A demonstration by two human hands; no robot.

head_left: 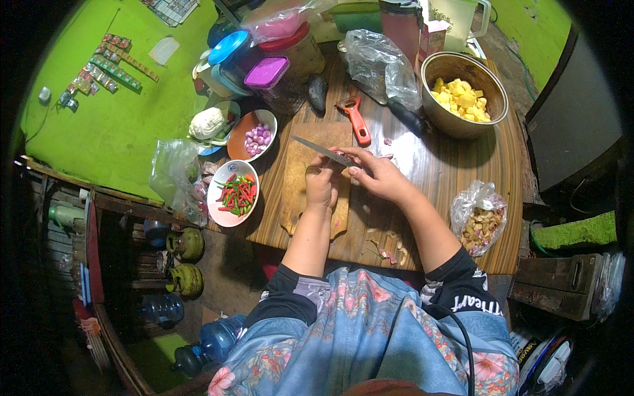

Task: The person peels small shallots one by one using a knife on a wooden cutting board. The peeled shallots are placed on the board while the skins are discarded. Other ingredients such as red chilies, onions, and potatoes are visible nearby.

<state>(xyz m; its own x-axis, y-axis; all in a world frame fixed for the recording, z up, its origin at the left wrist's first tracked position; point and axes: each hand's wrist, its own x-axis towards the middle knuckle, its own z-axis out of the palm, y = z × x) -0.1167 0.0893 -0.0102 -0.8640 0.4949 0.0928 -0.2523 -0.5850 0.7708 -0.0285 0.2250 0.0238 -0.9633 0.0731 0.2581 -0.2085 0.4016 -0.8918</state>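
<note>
My right hand (378, 175) is closed around a knife (318, 149), its blade pointing to the far left over the wooden cutting board (300, 191). Right beside it, my left hand (321, 181) pinches a small reddish thing that looks like a shallot, mostly hidden by fingers and blade. Peeled shallots (258, 139) fill part of a bowl to the left. Nearer stands a white bowl (212, 206) of red and green chilies (238, 195). Skin scraps (388, 255) lie by the board's near right side. Beyond my hands rests a red-handled peeler (358, 125).
A metal pot (429, 109) of yellow cubes stands far right. A plastic bag (479, 221) with unpeeled pieces sits at the right edge. Dark long vegetables (317, 94), a clear bag (380, 63) and lidded containers (267, 71) crowd the back; a white cauliflower-like vegetable (210, 124) is left.
</note>
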